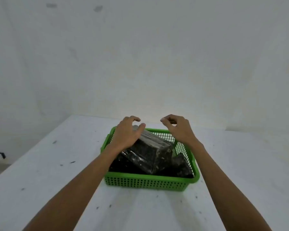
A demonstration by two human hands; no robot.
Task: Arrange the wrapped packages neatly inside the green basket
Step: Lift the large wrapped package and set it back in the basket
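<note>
Right, your left hand [126, 135] sits on the far-left end of the top wrapped package [148, 150], palm down, fingers curled over its upper edge, thumb along the side. Looks like a loose hold rather than a firm grip; can't tell how much pressure. Your right hand [178, 129] hovers over the far-right corner of the green basket [147, 181], fingers bent and spread, nothing in it, not touching the pkg.

That top pkg is dark, wrapped in shiny clear film, and lies tilted: far end raised near the back rim, near end dipping down toward the basket's middle. It runs diagonally, not square w/ the walls. Under and beside it more dark wrapped packages [180, 169] fill the basket floor, esp. the near-right corner; exact count unclear.

Basket stands on the white worktop [57, 172], roughly centred btwn your forearms, long side facing you. Worktop has small dark specks scattered on it. Plain pale wall [140, 55] behind.
</note>
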